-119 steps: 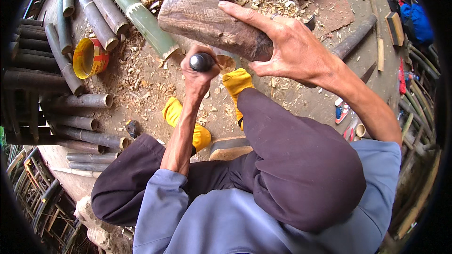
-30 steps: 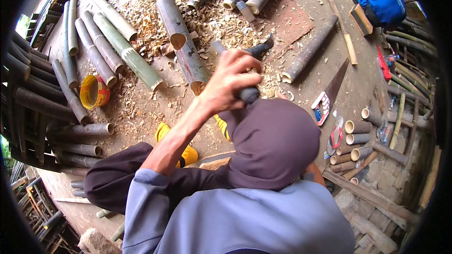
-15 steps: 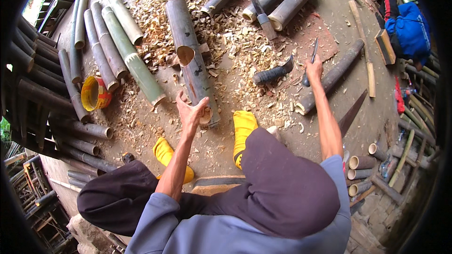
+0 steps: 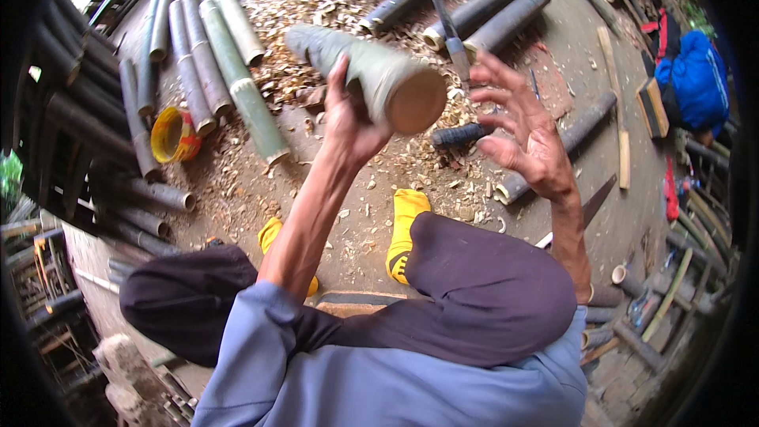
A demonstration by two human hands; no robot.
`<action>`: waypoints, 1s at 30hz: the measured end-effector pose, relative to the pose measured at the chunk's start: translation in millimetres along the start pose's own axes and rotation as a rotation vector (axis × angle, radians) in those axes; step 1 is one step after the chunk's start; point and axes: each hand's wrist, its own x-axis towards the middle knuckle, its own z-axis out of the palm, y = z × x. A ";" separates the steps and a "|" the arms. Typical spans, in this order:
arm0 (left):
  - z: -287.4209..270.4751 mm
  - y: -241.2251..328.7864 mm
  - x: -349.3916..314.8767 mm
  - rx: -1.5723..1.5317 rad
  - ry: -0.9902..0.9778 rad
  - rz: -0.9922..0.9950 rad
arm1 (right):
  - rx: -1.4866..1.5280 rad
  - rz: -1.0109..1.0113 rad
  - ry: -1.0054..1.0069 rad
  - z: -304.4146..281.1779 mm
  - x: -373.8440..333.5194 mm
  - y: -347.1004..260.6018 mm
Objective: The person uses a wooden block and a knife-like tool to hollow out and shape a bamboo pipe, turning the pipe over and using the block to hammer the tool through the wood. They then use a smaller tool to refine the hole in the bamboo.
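Note:
A thick bamboo tube point(image 4: 356, 63), slightly blurred, is held up in front of me, tilted with one round end towards me. My left hand point(image 4: 353, 119) grips it from below and the side, thumb along the wall; some fingers are hidden behind it. To the right of the tube, my right hand point(image 4: 526, 138) is raised, empty, its fingers spread. Behind that hand lies a tool with a black-wrapped handle point(image 4: 458, 134), partly hidden. A thin knife point(image 4: 535, 84) lies on the ground just beyond the right hand.
Wood chips point(image 4: 277, 63) cover the ground ahead. A large long-bladed knife point(image 4: 443, 12) leans across bamboo tubes point(image 4: 506, 16) at the back. Bamboo poles point(image 4: 229, 51) and a yellow-red ring-shaped container point(image 4: 175, 134) are left. A saw blade point(image 4: 598, 199) and a bamboo length point(image 4: 589, 122) lie right.
My left hand has lifted the bamboo tube off the ground and tipped its end towards me. My right hand has let go of the thin knife and come left, opening.

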 end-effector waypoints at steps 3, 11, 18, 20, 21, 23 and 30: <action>32.3 14.8 19.5 -0.022 -0.130 0.079 | -0.800 -0.538 0.022 29.2 56.2 -44.8; 31.7 105.0 -9.4 0.990 0.046 -0.214 | -1.450 -0.382 -0.014 67.3 182.9 -53.6; 12.8 226.1 -125.0 2.551 0.247 -0.342 | -0.927 -0.493 0.221 84.0 202.2 -43.3; -2.5 229.9 -157.8 2.538 0.244 -0.393 | -0.904 -0.325 0.159 97.0 199.4 -59.6; -22.2 231.2 -167.1 2.502 0.281 -0.481 | -0.904 -0.171 0.108 100.4 197.6 -69.3; -65.5 214.6 -166.4 2.392 0.253 -0.378 | -0.946 -0.314 0.140 99.1 194.1 -62.7; -208.3 125.7 -79.7 1.797 0.788 0.256 | -1.156 -0.466 0.222 109.2 180.6 -62.5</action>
